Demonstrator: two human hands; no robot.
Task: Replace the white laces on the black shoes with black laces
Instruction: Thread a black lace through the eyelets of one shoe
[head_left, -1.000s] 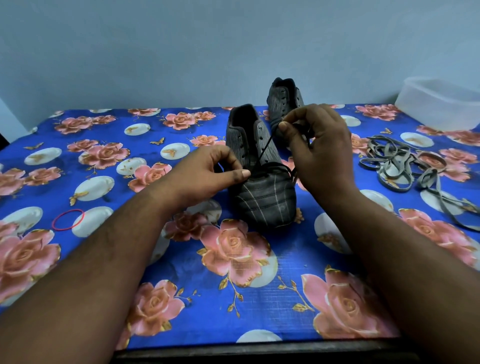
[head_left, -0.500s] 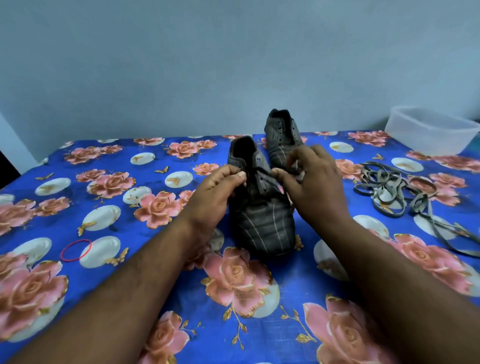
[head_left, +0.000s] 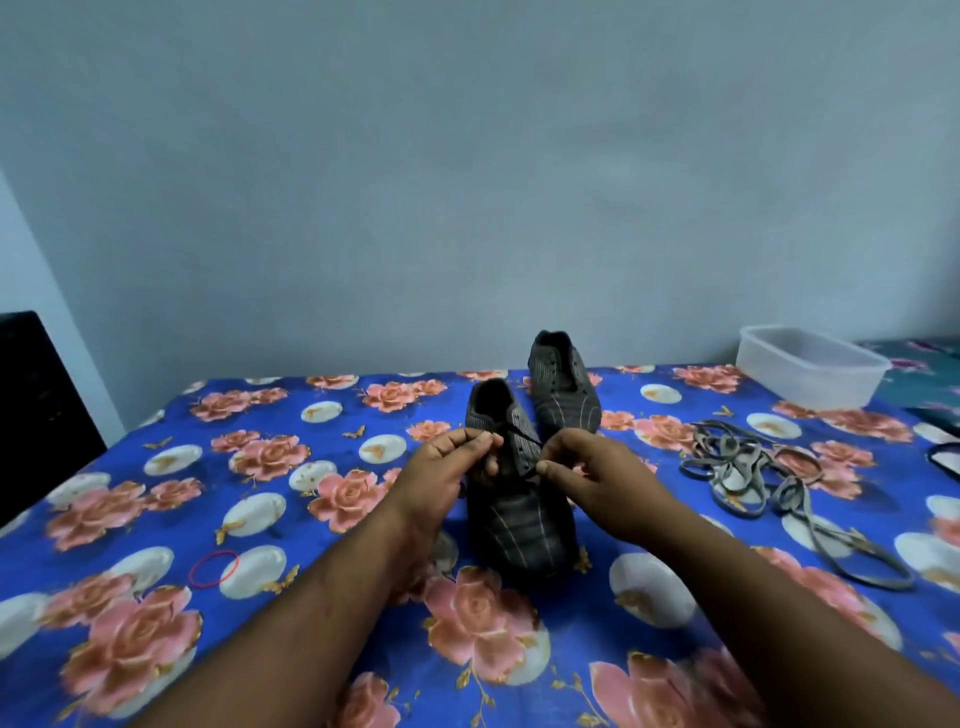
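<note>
Left hand (head_left: 447, 467) and right hand (head_left: 587, 475) each pinch an end of the thin black lace (head_left: 519, 434) above the near dark striped shoe (head_left: 519, 519), likely to tension it; the removed pale laces (head_left: 748, 467) lie aside.

We see a floral cloth (head_left: 156, 519) over the table, with a red band (head_left: 213, 569) lying at left. At far right stands a clear tub (head_left: 810, 366), by the pale wall (head_left: 467, 182).
</note>
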